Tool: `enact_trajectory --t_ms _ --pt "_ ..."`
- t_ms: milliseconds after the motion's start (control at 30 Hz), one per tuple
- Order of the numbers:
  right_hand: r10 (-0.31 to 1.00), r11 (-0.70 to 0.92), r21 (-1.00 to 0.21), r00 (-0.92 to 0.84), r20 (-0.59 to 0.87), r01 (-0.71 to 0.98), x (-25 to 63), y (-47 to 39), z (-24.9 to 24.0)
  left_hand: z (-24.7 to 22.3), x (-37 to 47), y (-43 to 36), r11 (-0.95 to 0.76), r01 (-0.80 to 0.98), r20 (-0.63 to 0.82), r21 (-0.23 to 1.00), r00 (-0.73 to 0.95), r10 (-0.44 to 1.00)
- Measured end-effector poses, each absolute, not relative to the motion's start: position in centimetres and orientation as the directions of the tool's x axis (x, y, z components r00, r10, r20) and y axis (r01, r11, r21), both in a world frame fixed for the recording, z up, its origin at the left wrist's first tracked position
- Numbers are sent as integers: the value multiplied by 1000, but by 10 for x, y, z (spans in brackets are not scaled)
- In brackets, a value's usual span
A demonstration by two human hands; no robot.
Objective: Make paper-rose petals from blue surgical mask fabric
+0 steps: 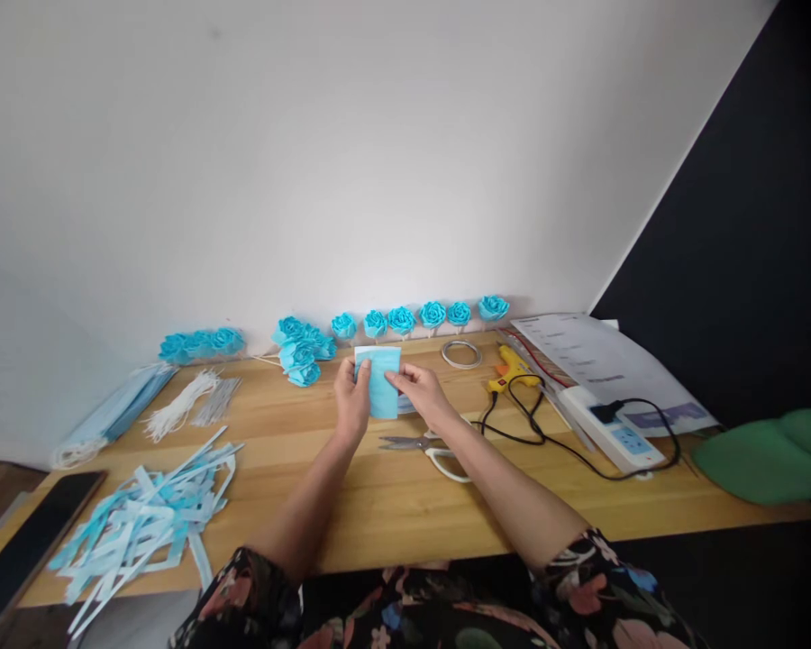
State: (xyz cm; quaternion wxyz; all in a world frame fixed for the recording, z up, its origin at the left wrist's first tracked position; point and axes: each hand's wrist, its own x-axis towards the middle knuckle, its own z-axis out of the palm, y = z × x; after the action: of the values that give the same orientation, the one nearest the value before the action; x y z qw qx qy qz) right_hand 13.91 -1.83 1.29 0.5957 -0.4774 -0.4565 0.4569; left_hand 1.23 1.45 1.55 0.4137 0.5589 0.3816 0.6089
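Observation:
A folded light-blue sheet of face-mask fabric (382, 392) is held upright above the table between my two hands. My left hand (352, 392) pinches its left edge, thumb on the front face. On the other side, my right hand (419, 388) grips the right edge, also with the thumb in front. Beneath my right forearm lie scissors (405, 443) with white handles, partly covered by the arm. Behind the sheet, a row of blue fabric roses (401, 319) stands along the wall, and a cluster of more roses (301, 351) lies to the left.
At left are flat face masks (118, 410), white elastic loops (182, 404), grey wire strips (217, 401), cut strips (152, 518) and a phone (33, 545). Right hold a wire coil (460, 354), yellow glue gun (514, 370), power strip (615, 433), papers (601, 361) and a green object (770, 455).

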Motion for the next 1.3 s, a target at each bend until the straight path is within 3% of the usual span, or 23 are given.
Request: enact_trajectory --t_ms 100,200,367,567,667,867,1100,1300 --pt "963 170 -982 225 148 -80 144 -17 16 16 12 17 -341 -118 338 933 -45 940" --pt "962 173 -970 239 129 -173 148 -17 22 17 11 18 -331 -135 327 934 -54 943" --pt "983 150 -961 138 120 -230 149 -17 20 13 14 15 -277 -150 284 949 29 958" --pt "960 183 -968 246 138 -170 156 -14 20 6 17 12 -220 -127 237 967 147 960" --pt "959 214 -969 214 184 -124 161 -15 26 6 18 10 -245 -80 256 966 191 948" --pt "935 273 -947 186 302 169 167 -18 29 4 21 7 -285 7 267 959 325 907" --pt "836 352 -911 367 409 213 182 -14 34 2 21 13 -276 48 248 960 316 916" --pt "742 375 -892 495 453 253 199 -11 34 0 18 19 -168 -55 177 984 276 945"
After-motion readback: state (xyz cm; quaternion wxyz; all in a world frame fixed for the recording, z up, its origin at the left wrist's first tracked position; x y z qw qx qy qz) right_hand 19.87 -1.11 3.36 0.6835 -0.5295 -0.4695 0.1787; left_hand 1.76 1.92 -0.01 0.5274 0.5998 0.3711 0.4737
